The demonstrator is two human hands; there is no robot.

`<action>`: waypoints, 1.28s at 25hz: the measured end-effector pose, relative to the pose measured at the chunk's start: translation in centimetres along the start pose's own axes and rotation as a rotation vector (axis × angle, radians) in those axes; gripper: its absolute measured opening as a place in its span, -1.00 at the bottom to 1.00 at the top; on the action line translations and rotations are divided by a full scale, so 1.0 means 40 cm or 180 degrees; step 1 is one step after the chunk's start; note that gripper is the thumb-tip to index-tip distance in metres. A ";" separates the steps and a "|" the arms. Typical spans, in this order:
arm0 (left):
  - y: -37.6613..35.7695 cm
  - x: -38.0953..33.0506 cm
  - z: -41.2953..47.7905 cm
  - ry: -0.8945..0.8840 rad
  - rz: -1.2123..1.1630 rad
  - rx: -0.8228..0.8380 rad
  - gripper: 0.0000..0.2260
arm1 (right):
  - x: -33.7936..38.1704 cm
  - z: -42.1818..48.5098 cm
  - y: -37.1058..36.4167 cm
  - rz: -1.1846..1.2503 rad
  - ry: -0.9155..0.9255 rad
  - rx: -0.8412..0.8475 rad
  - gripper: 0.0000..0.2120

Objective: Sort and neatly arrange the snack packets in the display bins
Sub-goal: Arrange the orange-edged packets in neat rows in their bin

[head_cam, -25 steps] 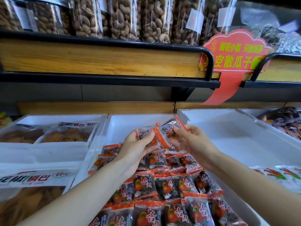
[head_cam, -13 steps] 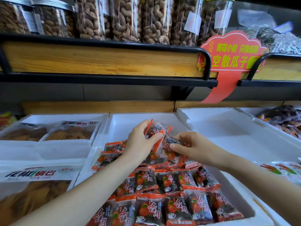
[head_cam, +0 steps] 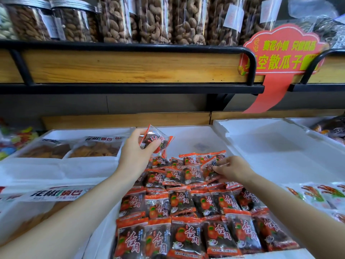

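The left hand (head_cam: 137, 154), its grip clamped on a raised apricot packet (head_cam: 154, 141) above the white foam bin (head_cam: 196, 139), should lay it flat (label upright, like its neighbours) beside the back-row packet (head_cam: 210, 166) that the right hand (head_cam: 234, 169) pinches.

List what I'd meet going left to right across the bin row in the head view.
Crisp bags → left hand gripping a raised packet → tilted packet pinched by the right hand → white foam bin → dark packets.
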State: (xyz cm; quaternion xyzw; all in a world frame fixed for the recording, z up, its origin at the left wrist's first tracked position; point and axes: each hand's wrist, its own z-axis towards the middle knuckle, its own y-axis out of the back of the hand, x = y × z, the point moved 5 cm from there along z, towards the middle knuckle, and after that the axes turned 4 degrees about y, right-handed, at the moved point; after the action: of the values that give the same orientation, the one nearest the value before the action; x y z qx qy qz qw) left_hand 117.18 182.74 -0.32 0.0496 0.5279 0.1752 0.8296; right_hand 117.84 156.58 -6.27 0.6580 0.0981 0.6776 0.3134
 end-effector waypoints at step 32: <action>-0.095 0.067 0.020 -0.0008 0.1033 0.1201 -0.75 | 0.072 -0.058 -0.175 -0.2405 0.2161 0.1003 -0.47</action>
State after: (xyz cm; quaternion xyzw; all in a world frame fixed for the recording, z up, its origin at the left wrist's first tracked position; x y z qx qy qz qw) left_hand 119.82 180.21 -3.28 0.2879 0.5353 0.2044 0.7673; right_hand 117.87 164.31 -7.99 0.3595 0.5249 0.6694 0.3836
